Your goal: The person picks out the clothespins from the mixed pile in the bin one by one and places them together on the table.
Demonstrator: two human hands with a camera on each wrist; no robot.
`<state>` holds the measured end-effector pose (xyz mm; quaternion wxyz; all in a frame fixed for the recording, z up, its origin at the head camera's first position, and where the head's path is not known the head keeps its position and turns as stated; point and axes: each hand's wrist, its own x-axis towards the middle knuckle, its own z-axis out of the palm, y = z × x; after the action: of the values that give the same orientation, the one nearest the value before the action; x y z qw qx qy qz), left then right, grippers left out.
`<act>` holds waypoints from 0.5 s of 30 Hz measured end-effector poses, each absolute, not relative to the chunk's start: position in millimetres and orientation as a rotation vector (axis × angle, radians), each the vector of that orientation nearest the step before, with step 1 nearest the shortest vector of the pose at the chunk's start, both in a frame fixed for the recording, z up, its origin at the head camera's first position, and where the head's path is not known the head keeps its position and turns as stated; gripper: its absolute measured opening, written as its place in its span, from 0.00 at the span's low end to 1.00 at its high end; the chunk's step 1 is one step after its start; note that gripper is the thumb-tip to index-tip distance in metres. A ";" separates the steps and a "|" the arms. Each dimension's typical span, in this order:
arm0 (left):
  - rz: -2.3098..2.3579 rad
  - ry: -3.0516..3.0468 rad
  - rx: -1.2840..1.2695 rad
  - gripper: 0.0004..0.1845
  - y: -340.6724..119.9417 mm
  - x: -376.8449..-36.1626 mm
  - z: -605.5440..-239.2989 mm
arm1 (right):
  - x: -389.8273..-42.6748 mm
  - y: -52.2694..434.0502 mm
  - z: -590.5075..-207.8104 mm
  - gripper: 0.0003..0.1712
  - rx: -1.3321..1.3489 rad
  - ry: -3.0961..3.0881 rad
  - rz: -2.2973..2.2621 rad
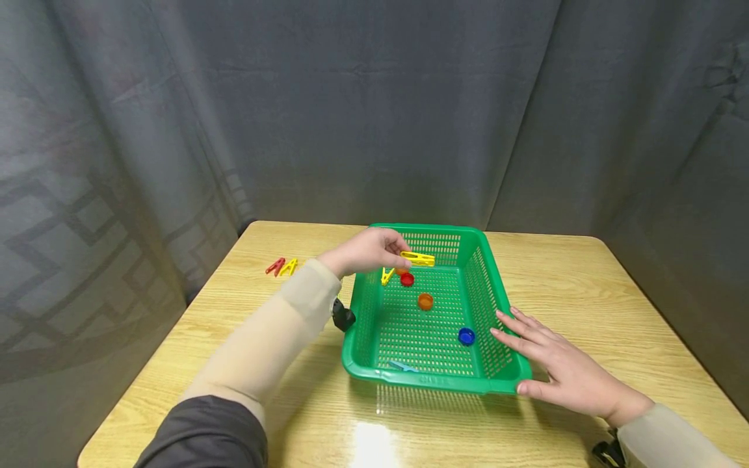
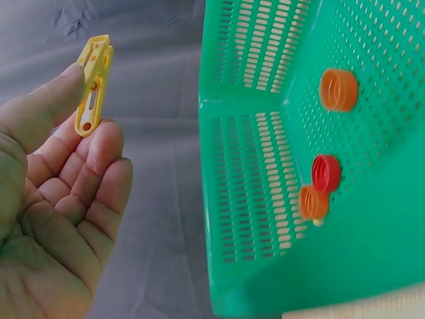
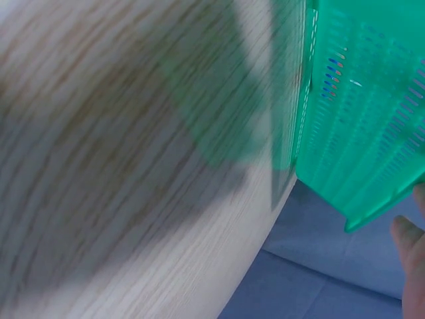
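Note:
My left hand (image 1: 404, 255) hovers over the far left part of a green perforated basket (image 1: 494, 383) and pinches a yellow clothespin (image 1: 419, 259) between thumb and fingers. The left wrist view shows the same clothespin (image 2: 93, 86) upright at the fingertips of that hand (image 2: 89, 113), beside the basket (image 2: 252, 166). My right hand (image 1: 529, 354) lies open on the table. Its straight fingers touch the basket's right wall, and the thumb is at the near right corner. Only a fingertip (image 3: 412, 239) shows in the blurred right wrist view.
Inside the basket lie a red cap (image 1: 407, 279), an orange cap (image 1: 425, 301), a blue cap (image 1: 466, 336), another yellow clothespin (image 1: 387, 275) and a light blue clothespin (image 1: 402, 366). A red clothespin (image 1: 275, 266) and a yellow one (image 1: 289, 266) lie on the wooden table (image 1: 585, 286) at the far left.

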<state>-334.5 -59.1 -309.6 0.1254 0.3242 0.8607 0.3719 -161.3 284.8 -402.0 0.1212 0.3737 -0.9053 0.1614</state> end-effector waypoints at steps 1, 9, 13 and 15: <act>1.085 2.511 0.942 0.13 -62.4 -334.9 -308.7 | -161.3 284.8 -402.0 0.47 1.093 -2.643 0.472; 1.122 2.573 0.840 0.14 -93.5 -335.8 -302.6 | -161.5 284.8 -402.8 0.47 1.089 -2.650 0.472; 1.154 2.585 0.776 0.14 -109.8 -336.7 -304.6 | -160.9 284.6 -402.8 0.47 1.089 -2.650 0.470; 1.165 2.594 0.764 0.15 -117.0 -337.1 -306.7 | -160.8 284.7 -402.4 0.47 1.089 -2.649 0.469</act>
<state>-337.1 -117.0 -306.7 0.0984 0.2583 0.8766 0.3939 -160.8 284.7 -402.4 0.1196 0.3725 -0.9062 0.1605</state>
